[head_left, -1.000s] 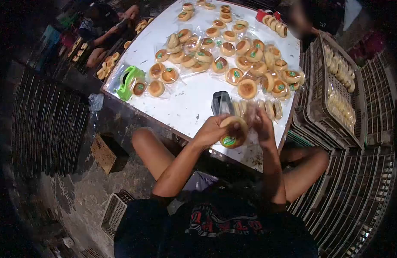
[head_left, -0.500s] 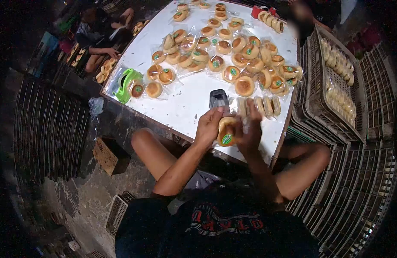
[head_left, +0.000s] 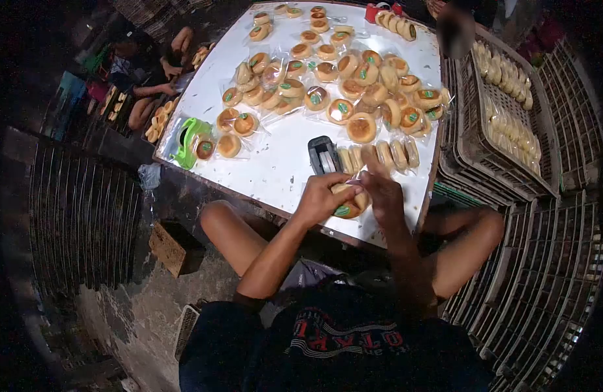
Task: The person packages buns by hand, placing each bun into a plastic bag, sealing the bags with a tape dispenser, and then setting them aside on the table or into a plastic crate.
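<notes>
I have both hands on 1 round golden-brown pastry in clear plastic wrap with a green sticker (head_left: pixel 346 201), held at the near edge of the white surface (head_left: pixel 282 157). My left hand (head_left: pixel 321 198) is curled shut around its left side; my right hand (head_left: pixel 380 189) closes on its right side, fingers bent over the top. The sticker faces down toward me. Just behind sits a black tape dispenser (head_left: pixel 323 155) beside a row of wrapped pastries standing on edge (head_left: pixel 380 155).
</notes>
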`<state>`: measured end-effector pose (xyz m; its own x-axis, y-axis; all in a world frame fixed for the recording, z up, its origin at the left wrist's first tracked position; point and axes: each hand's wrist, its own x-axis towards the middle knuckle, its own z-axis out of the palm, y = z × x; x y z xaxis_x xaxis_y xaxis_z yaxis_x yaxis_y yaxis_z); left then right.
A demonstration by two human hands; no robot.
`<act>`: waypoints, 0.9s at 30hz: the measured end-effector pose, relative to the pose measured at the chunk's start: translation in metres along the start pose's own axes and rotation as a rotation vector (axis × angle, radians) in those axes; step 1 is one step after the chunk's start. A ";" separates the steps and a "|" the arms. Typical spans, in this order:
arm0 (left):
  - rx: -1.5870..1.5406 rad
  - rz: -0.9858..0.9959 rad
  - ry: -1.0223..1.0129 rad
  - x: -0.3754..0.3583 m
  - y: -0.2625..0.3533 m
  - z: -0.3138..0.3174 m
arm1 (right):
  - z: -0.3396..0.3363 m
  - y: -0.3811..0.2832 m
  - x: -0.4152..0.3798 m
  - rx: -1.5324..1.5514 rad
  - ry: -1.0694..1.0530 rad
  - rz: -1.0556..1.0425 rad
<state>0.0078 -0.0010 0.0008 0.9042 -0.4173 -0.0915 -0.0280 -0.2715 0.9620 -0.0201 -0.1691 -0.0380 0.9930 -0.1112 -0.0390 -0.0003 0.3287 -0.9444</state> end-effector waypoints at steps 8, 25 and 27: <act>-0.236 -0.151 0.069 0.007 -0.018 0.015 | -0.013 0.006 0.004 -0.416 0.081 -0.092; -0.389 -0.264 0.116 0.005 -0.024 0.011 | 0.007 0.000 -0.007 -0.874 0.105 -0.209; -0.025 -0.107 0.341 0.000 -0.025 0.017 | 0.009 0.014 -0.008 -0.618 0.029 0.030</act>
<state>0.0016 -0.0088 -0.0280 0.9917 -0.0733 -0.1056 0.0816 -0.2752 0.9579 -0.0272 -0.1546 -0.0483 0.9880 -0.1384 -0.0689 -0.1047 -0.2710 -0.9569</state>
